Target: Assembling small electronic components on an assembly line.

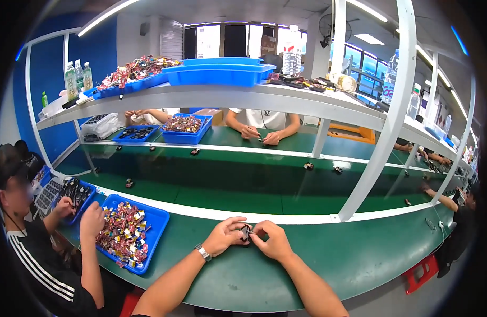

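My left hand (pixel 228 235), with a metal watch on its wrist, is closed around a small black part (pixel 246 232) above the green worktop. The fingertips of my right hand (pixel 270 240) pinch at the part's right side, close against the left fingers. Something small and light shows between my fingertips, too small to name. Most of the black part is hidden by my fingers. Left of my hands stands a blue tray (pixel 160 232) heaped with small red, white and yellow parts (pixel 126 232).
A green conveyor belt (pixel 227 185) with scattered small parts runs beyond a white rail (pixel 264 218). A slanting white post (pixel 378 116) rises at right. The overhead shelf (pixel 212 98) carries blue trays and bottles. A co-worker (pixel 42 248) sits at left; others work across and at right.
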A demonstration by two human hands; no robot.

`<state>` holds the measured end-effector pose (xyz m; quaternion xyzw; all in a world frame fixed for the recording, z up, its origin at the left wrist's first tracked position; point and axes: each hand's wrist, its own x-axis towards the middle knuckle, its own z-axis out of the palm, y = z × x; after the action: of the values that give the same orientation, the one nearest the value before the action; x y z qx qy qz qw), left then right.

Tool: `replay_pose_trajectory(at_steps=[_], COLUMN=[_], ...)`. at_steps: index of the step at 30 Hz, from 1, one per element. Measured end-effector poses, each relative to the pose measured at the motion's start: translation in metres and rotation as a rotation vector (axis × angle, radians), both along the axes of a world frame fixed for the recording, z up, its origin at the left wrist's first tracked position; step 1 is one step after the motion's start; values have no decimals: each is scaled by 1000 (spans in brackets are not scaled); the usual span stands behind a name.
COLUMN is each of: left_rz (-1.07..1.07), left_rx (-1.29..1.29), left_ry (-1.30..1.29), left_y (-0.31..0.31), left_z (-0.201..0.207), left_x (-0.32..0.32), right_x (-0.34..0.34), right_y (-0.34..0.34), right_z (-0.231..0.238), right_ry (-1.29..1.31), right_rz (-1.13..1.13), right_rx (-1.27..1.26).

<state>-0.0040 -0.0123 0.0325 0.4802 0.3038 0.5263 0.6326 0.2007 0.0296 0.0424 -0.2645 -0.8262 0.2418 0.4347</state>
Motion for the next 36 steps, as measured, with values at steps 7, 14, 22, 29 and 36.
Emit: replay_pose_trajectory(at_steps=[7,14,22,29,36], left_rz=[54,64,59,-12,-45], left_rx=[-63,-85,-64,30,-58], left_ry=[-8,77,169,166,130], left_y=[6,-1,1,-1,-1], left_z=[-14,-9,-7,-7,-5], left_x=[0,2,3,1,2], right_x=[-1,1,0,-4,-3], right_y=[-2,-2,1,-1,-3], right_z=[2,0,6,1,-1], right_ry=[-53,-257,-262,-161,-192], right_rz=[-16,-39,-20,-12,-14], right_rx=[85,89,235,62,61])
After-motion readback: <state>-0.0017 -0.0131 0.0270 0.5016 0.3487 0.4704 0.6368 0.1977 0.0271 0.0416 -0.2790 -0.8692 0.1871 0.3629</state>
